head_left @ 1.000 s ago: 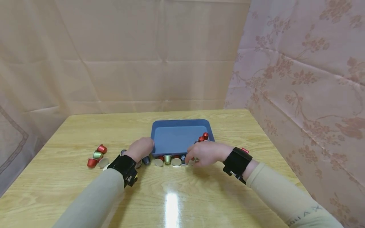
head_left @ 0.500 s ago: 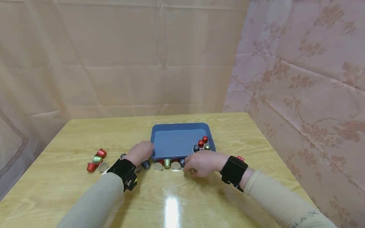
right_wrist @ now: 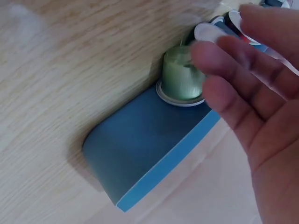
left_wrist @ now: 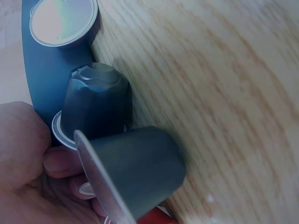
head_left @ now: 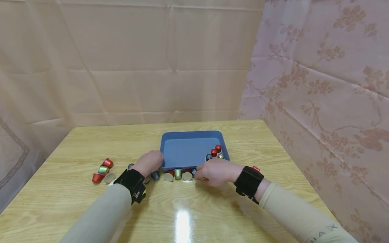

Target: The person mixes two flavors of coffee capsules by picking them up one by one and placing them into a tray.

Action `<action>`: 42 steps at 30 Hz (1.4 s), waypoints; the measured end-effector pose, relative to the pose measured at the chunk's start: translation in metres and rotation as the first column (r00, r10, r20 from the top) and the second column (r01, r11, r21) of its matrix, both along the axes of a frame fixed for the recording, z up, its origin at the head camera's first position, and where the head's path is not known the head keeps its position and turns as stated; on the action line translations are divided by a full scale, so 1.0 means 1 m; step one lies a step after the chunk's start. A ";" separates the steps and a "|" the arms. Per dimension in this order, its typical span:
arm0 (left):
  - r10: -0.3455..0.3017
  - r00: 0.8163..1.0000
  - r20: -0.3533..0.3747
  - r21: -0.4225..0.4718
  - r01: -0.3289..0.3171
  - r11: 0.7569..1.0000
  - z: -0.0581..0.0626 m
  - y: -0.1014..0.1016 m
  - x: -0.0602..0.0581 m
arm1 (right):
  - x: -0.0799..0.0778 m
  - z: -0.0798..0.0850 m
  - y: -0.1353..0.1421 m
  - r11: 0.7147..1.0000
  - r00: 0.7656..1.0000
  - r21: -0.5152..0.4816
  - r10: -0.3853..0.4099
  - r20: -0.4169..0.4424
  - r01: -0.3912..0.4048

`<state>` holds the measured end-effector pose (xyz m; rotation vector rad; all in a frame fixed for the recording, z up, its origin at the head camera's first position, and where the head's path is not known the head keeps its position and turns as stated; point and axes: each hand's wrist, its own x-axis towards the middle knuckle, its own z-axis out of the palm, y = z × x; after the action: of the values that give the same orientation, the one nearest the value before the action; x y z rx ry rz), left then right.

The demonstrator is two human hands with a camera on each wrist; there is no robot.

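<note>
In the head view my left hand [head_left: 149,162] stays against the left side of the blue tray [head_left: 188,133], fingers curled. The left wrist view shows its thumb and fingers beside two dark coffee capsules [left_wrist: 135,168]; whether they grip anything is hidden. My right hand [head_left: 217,172] is at the tray's front right, fingers loosely bent and apart. In the right wrist view those fingers are close to a green capsule [right_wrist: 180,77] standing against the tray wall, with a pale-lidded capsule [right_wrist: 208,32] just behind the fingertips. I see nothing pinched between them.
A row of capsules, among them a gold-green one [head_left: 178,174], lines the tray's front. Inside the tray's right end stand several capsules, including a red one [head_left: 214,153]. Several more, with a red one [head_left: 97,178], lie on the table [head_left: 76,209] at left.
The head view has tilted up slightly. My right hand has shifted a little left and toward me, uncovering dark and green capsules in the tray. My left hand has stayed put.
</note>
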<state>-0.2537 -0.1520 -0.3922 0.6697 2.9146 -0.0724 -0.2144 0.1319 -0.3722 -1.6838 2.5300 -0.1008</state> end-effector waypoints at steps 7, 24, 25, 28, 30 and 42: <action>-0.011 1.000 -0.002 -0.003 0.011 1.000 0.001 -0.001 0.001 | -0.003 0.000 0.000 0.995 0.996 -0.095 0.026 -0.080 -0.034; 0.058 0.998 0.036 0.061 -0.060 0.996 -0.001 -0.001 0.000 | -0.006 -0.005 0.003 0.997 0.996 -0.066 0.030 -0.080 -0.035; 0.073 0.996 0.046 0.074 -0.076 0.994 0.000 -0.001 -0.001 | -0.006 -0.005 0.004 0.997 0.997 -0.064 0.032 -0.069 -0.036; 0.095 0.993 0.068 0.089 -0.101 0.991 0.000 0.000 -0.002 | -0.006 -0.006 0.005 0.999 0.999 -0.048 0.020 -0.025 -0.021; 0.096 0.993 0.075 0.084 -0.102 0.991 0.001 0.000 -0.002 | -0.005 -0.006 0.005 0.999 1.000 -0.037 0.003 0.004 -0.003; 0.046 0.998 0.045 0.034 -0.048 0.998 -0.001 0.000 -0.004 | -0.003 -0.007 0.004 1.000 0.999 0.010 -0.029 -0.025 0.029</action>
<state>-0.2575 -0.1519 -0.3930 0.5995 2.8934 -0.0013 -0.2170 0.1358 -0.3793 -1.6548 2.5688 -0.0701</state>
